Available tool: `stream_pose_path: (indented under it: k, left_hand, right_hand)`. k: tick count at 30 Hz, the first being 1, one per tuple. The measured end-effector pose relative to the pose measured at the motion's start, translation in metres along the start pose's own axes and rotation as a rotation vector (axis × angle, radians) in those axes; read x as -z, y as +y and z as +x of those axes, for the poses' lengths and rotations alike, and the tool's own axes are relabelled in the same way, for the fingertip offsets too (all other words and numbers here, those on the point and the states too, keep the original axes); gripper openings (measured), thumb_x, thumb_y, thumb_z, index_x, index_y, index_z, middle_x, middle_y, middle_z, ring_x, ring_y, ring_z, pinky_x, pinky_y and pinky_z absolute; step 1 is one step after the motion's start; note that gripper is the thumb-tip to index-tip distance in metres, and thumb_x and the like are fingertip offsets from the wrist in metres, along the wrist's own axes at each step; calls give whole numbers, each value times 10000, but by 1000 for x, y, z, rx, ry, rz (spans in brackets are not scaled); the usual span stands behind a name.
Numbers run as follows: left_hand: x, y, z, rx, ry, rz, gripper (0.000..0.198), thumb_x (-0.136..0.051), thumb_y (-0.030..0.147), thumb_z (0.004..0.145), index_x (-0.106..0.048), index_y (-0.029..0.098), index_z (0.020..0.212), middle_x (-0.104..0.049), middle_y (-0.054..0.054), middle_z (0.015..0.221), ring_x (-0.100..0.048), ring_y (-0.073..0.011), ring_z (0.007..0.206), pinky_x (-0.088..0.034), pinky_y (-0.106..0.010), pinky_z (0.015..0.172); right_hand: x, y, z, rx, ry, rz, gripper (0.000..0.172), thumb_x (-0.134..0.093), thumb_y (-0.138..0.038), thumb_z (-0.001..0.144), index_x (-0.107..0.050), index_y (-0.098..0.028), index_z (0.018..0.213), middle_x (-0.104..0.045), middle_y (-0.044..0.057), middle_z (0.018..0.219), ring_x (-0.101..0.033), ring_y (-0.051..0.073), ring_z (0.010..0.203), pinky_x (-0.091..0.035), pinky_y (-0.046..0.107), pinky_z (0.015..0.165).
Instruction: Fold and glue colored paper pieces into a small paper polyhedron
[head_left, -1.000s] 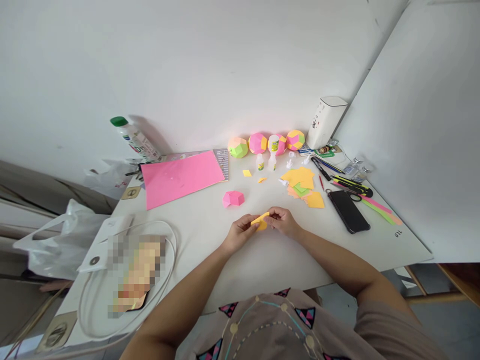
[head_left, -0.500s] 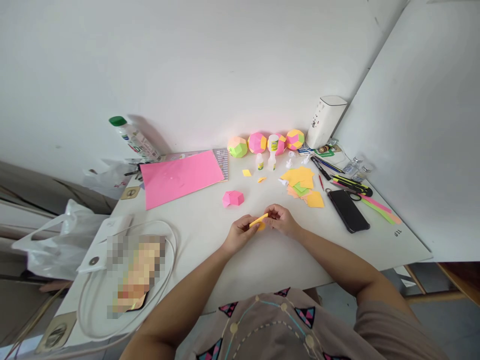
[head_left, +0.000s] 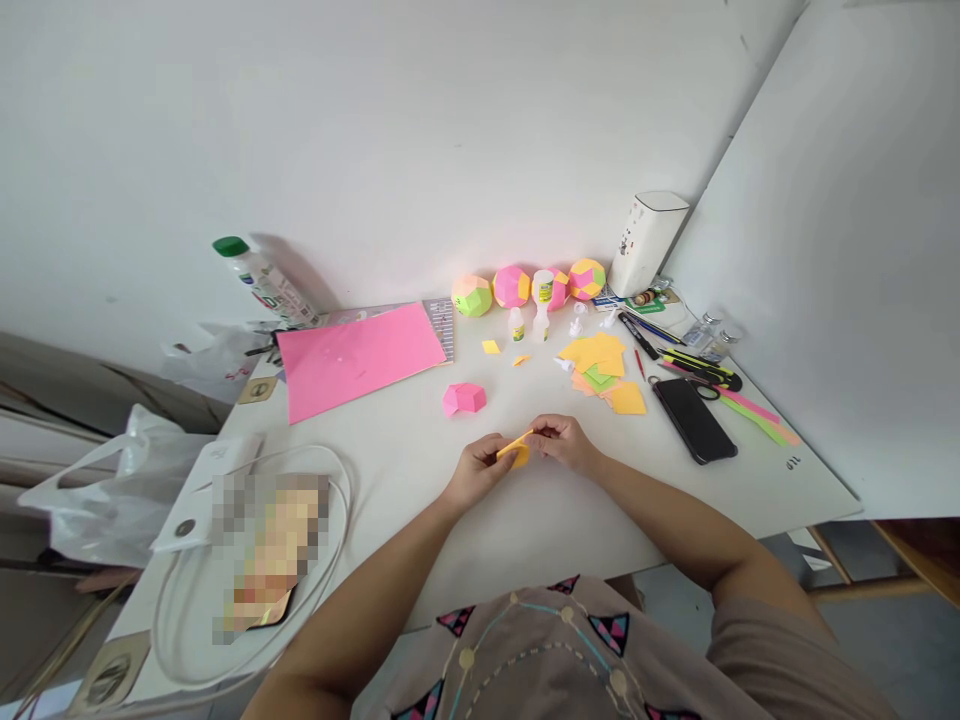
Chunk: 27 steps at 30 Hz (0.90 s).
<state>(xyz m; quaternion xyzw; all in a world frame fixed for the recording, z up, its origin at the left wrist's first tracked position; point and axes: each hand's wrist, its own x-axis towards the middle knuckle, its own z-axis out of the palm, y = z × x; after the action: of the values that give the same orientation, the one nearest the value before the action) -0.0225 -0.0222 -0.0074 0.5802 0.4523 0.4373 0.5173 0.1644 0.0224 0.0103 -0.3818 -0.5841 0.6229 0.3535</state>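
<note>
A small orange paper piece (head_left: pixel 519 452) is between my two hands, low over the white table. My left hand (head_left: pixel 480 470) pinches its left end, and the fingers of my right hand (head_left: pixel 559 442) close on its right end. Just beyond my left hand lies a folded pink paper shape (head_left: pixel 464 398). Farther back are a yellow paper diamond (head_left: pixel 490 347) and a small orange scrap (head_left: pixel 522 360). Orange, green and peach paper sheets (head_left: pixel 600 365) overlap beyond my right hand.
Paper balls (head_left: pixel 512 287) and glue bottles (head_left: pixel 517 325) stand near the wall. A pink sheet (head_left: pixel 360 358) lies left. Right are a black phone (head_left: pixel 694 420), cutters (head_left: pixel 701 370) and pens. A cable (head_left: pixel 346 500) loops around a pixelated object (head_left: pixel 277 550) at left.
The orange piece is tilted slightly more edge-on between my fingers. Both hands keep nearly the same place and grip. The whole view has shifted a little.
</note>
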Motion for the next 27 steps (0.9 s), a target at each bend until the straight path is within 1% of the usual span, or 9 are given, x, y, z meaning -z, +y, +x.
stream_pose_path:
  k: [6,11,19,24,27]
  left_hand:
    - [0,-1,0,12,-10,-24,265,-627,424,801,-725,187,867,-572,-23,751,-503,-116,646,-397,-239,565]
    - [1,-2,0,30,-21,-72,264,-641,427,791,-721,183,850,-561,-21,754,-503,-116,650,-393,-239,566]
    - [2,-3,0,60,-27,-109,245,-656,414,782,-718,185,842,-541,-16,748,-493,-114,650,-383,-237,562]
    - [2,1,1,88,-20,-124,251,-677,422,759,-718,182,821,-549,-11,734,-494,-116,653,-395,-240,580]
    - [2,2,1,115,-9,-152,247,-682,420,755,-711,181,805,-557,-5,722,-500,-114,649,-400,-239,584]
  right_hand:
    - [1,-3,0,-20,2,21,226,-771,-342,651,-636,-167,695,-551,-42,604,-465,83,524,-395,229,493]
    - [2,-1,1,-23,-11,51,203,-772,-311,650,-640,-169,707,-557,-43,617,-458,79,530,-387,228,503]
    - [4,0,1,14,-39,52,169,-720,-325,720,-658,-167,713,-552,-34,625,-448,78,525,-375,234,515]
    - [5,2,0,44,-71,69,223,-626,-371,815,-655,-164,738,-527,-31,587,-448,86,533,-383,242,547]
    - [5,4,0,47,-71,92,280,-562,-426,856,-642,-168,781,-524,-28,582,-468,94,530,-380,246,540]
